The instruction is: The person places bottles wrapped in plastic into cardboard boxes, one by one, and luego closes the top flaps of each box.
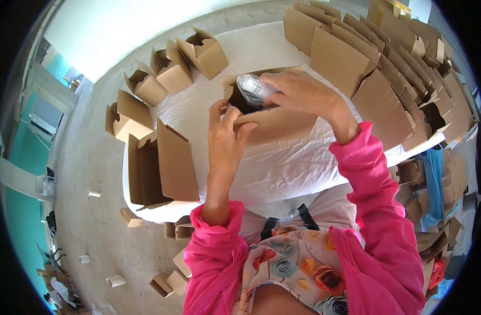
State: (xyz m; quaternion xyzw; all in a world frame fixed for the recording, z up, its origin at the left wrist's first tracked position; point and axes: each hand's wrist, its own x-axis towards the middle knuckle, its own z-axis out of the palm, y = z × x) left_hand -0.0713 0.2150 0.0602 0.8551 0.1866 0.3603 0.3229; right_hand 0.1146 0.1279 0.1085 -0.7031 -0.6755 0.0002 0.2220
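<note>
An open brown cardboard box lies in front of me on the table. My left hand pinches its near left edge, thumb on the outer wall and fingers over the rim. From above, my right hand grips a clear plastic-wrapped item at the box's opening. The item looks whitish and shiny; its exact kind I cannot make out. Part of it sits below the rim, and the box's inside is dark.
Several small open boxes stand along the table's far left edge. A larger open box is at the near left. Many flattened cartons lean in rows at the right. The table has a white cover. White tubes lie on the floor.
</note>
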